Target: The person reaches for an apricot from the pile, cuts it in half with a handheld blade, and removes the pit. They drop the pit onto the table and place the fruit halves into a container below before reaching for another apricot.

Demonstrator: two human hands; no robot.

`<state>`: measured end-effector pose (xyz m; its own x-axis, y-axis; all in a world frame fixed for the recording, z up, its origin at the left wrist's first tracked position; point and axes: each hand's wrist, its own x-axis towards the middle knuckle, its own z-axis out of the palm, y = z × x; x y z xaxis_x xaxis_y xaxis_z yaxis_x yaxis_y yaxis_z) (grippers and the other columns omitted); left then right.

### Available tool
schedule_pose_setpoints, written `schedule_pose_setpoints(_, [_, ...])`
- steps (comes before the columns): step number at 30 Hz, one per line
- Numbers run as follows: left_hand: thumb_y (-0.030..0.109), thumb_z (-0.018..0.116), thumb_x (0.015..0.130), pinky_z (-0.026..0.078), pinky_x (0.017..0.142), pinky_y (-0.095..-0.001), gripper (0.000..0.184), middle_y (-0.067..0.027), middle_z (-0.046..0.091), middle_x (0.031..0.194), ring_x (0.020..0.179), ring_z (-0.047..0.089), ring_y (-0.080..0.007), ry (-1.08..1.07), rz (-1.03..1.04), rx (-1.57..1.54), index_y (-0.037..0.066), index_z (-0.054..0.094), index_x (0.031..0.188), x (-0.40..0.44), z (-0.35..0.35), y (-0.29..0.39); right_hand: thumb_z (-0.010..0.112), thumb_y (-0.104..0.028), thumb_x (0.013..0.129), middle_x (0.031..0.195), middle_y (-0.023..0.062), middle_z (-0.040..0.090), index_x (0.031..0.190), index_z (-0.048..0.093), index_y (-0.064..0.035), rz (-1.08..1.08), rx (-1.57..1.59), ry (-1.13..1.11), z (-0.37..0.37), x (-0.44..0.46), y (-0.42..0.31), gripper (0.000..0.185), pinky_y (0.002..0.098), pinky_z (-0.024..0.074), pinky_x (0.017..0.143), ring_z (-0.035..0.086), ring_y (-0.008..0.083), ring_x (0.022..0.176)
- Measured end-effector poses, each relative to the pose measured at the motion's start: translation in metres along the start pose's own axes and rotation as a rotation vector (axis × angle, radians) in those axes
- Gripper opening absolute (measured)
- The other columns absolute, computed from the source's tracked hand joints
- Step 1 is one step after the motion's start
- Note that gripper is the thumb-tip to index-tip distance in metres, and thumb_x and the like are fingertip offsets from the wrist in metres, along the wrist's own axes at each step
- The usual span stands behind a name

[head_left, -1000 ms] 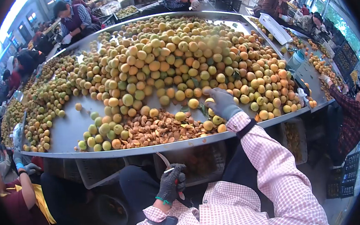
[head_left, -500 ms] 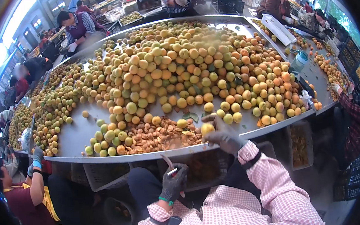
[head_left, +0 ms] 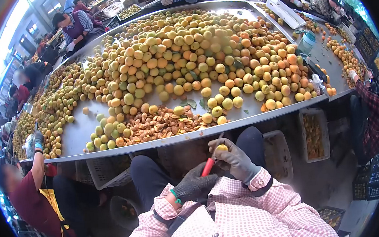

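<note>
My left hand (head_left: 193, 183), in a dark grey glove, is closed around the red handle of a knife (head_left: 208, 166). The thin blade points up toward the fruit, partly hidden by my fingers. Held in my right hand (head_left: 236, 160), also gloved in grey, is a yellow apricot (head_left: 221, 148). Both hands are close together over my lap, just in front of the metal table's rim (head_left: 178, 140). Beyond the rim lies a heap of brown apricot pits (head_left: 161, 126), with whole apricots (head_left: 106, 133) beside it on the left.
A large mound of apricots (head_left: 171, 53) covers much of the table. Crates (head_left: 278, 156) stand under it, one with cut fruit (head_left: 314, 137). A bucket (head_left: 124, 210) is on the floor at left. Co-workers sit around, one close on my left (head_left: 26, 193).
My right hand has come back from the table to my lap with an apricot. My left hand has turned the knife and moved to meet it. The view has tilted down slightly.
</note>
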<state>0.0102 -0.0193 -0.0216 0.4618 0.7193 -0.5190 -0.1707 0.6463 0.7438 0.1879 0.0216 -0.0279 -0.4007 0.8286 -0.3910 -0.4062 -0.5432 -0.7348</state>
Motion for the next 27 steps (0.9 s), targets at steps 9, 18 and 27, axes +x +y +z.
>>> schedule_pose_setpoints(9, [0.020, 0.068, 0.080, 0.051, 0.064, -0.0358, 0.026, -0.0127, 0.064, 0.088, 0.074, 0.066, -0.0280, 0.251, 0.551, 0.865, 0.009, 0.058, 0.102, 0.001, 0.002, -0.002, 0.066, 0.002, 0.082, 0.116, 0.0030, 0.050, 0.120, 0.048, -0.0064, -0.290, -0.209, -0.077, -0.001, -0.035, 0.016, 0.043, 0.0211, 0.0457, 0.083, 0.052, 0.0087, 0.094])
schedule_pose_setpoints(18, [0.019, 0.067, 0.075, 0.050, 0.059, -0.0419, 0.033, -0.0141, 0.063, 0.085, 0.069, 0.063, -0.0353, 0.342, 0.632, 1.529, 0.011, 0.057, 0.105, -0.007, 0.016, 0.010, 0.057, -0.003, 0.090, 0.114, 0.0038, 0.051, 0.115, 0.048, -0.0062, -0.370, -0.254, -0.113, -0.008, -0.047, 0.028, 0.026, 0.0196, 0.0447, 0.077, 0.050, 0.0052, 0.088])
schedule_pose_setpoints(27, [0.014, 0.068, 0.084, 0.044, 0.081, -0.0253, 0.028, -0.0001, 0.054, 0.094, 0.087, 0.050, -0.0092, -0.023, 0.122, 0.074, 0.006, 0.053, 0.106, -0.019, 0.020, 0.030, 0.066, -0.005, 0.083, 0.112, 0.0057, 0.051, 0.121, 0.049, -0.0057, -0.318, -0.284, -0.166, -0.009, -0.057, 0.009, 0.041, 0.0225, 0.0431, 0.086, 0.051, 0.0099, 0.097])
